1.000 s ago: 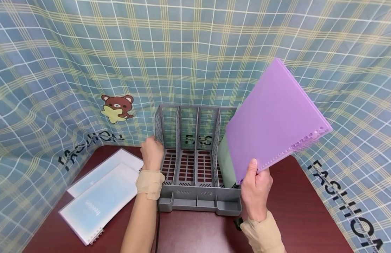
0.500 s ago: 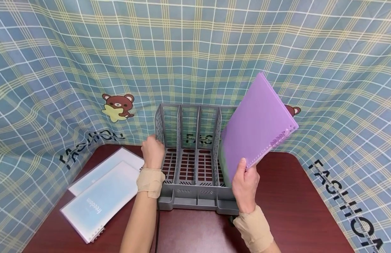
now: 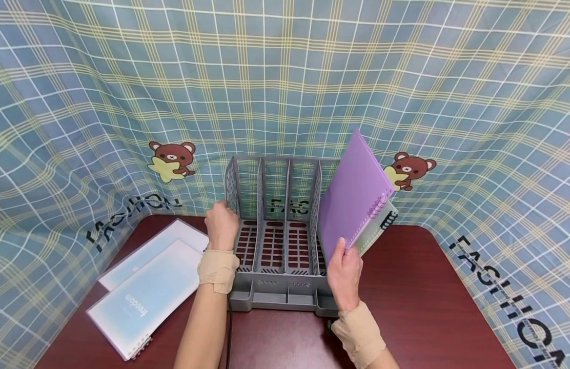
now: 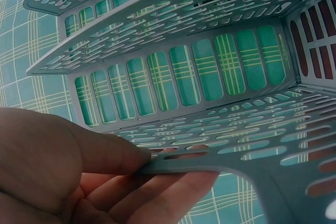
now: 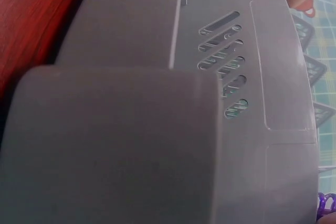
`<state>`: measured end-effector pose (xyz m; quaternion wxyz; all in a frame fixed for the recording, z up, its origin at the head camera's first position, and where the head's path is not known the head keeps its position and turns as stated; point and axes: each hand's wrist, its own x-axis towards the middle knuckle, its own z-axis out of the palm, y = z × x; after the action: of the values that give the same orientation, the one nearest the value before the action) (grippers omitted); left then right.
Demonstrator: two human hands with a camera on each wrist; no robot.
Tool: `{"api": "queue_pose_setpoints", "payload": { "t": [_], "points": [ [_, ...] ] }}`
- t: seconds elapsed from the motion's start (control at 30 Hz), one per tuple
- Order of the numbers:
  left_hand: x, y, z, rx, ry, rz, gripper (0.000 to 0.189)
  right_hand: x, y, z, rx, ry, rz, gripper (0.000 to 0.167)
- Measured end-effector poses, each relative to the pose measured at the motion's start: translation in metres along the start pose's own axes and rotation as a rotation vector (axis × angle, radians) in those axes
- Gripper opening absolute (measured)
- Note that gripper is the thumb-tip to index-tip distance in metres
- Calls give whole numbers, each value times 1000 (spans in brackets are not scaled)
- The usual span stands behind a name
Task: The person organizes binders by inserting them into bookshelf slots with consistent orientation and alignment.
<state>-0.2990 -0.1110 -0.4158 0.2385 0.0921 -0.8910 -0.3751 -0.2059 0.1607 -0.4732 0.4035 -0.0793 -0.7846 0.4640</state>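
Note:
In the head view my left hand [image 3: 221, 225] grips the left end panel of a grey desk file rack [image 3: 278, 281]. The left wrist view shows thumb and fingers pinching the edge of that perforated panel [image 4: 262, 174]. My right hand [image 3: 346, 271] holds a purple spiral notebook [image 3: 351, 197] by its lower corner, tilted, at the rack's rightmost slot. Behind it leans a pale green notebook [image 3: 374, 233] with black rings; its lower part is hidden. The right wrist view is mostly filled by the rack's front [image 5: 286, 77], with purple rings [image 5: 323, 205] at lower right.
Two blue-and-white spiral notebooks [image 3: 144, 300] overlap on the dark red table [image 3: 419, 302], left of the rack. Along the rack's front run small open compartments [image 3: 300, 297]. A black cable [image 3: 229, 333] hangs beside the left forearm. A plaid curtain [image 3: 276, 77] surrounds the table.
My right hand has moved left and lowered the purple notebook toward the rack's rightmost slot, turning it more edge-on. The green notebook's black rings now show to its right. My left hand keeps its place.

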Motion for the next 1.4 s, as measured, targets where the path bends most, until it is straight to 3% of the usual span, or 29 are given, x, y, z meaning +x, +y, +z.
{"api": "queue_pose_setpoints", "payload": {
  "t": [0.43,0.77,1.13,1.4],
  "points": [
    [-1,-3,-1,-2,-1,-3,30,-1,1,-1,-22,-113,43,29],
    [-1,-3,0,6,-14,-9,33,-2,0,-4,-97,-195,19,23],
    [-1,-2,0,-4,12,23,28,2,1,-8,-169,-243,-21,29],
    [0,-2,0,-6,17,26,25,5,2,-13,-210,-280,-51,14]
  ]
}}
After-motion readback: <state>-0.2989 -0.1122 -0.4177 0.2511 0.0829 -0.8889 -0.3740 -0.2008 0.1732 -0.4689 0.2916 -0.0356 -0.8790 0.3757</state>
